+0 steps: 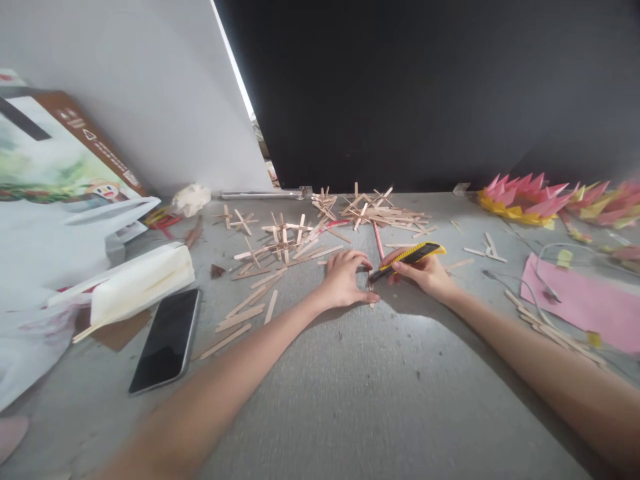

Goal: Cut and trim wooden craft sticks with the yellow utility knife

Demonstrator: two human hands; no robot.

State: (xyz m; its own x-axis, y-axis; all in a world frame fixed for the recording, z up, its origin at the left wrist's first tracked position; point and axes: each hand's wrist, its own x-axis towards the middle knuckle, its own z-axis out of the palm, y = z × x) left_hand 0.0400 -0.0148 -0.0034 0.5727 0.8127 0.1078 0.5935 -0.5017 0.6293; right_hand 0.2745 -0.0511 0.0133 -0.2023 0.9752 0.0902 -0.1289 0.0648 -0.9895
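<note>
My right hand (417, 272) is closed around a yellow and black box cutter (415, 254). Its tip points left and down at a wooden craft stick (371, 285) lying on the grey tabletop. The fingers and thumb of my left hand (347, 277) curve about that stick and press it near its two ends. Whether the blade touches the wood is too small to tell. Just beyond my hands lies a pink-red stick (378, 239), near a heap of loose craft sticks (390, 215) and several crossed ones (281, 235).
Left of my arm lie a phone (165, 340), a cream-coloured packet (143, 280) and white plastic bags (40, 267). Pink and yellow paper crowns (525, 200), pink paper (585, 303), a cable (537, 273) and more sticks are on the right. A black panel (425, 100) stands behind.
</note>
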